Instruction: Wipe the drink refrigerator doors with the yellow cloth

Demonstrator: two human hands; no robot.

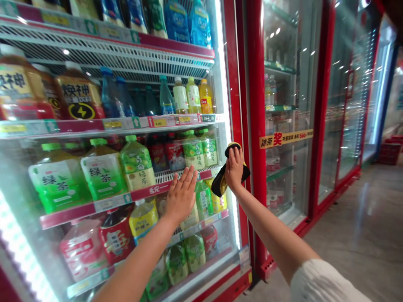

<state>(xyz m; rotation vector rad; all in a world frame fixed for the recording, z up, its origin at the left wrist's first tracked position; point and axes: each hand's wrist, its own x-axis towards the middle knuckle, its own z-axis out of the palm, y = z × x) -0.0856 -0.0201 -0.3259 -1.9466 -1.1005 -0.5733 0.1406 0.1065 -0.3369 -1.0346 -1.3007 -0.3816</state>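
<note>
My left hand [181,196] is flat against the glass of a drinks cooler, fingers stretched up and holding nothing. Behind it show the shelf edge and bottles. To its right, my right hand [234,170] presses a black and yellow cloth [220,181] against the right side of the cooler door, near the red frame [234,84]. The cloth sticks out above the fingers and on both sides of the hand. Green tea bottles [100,170] stand on the shelf left of my left hand.
A second red-framed cooler [255,105] with a yellow sticker strip [286,139] stands to the right, with more glass doors beyond. Shiny floor [355,222] runs along them. Red crates [390,152] sit at the far right.
</note>
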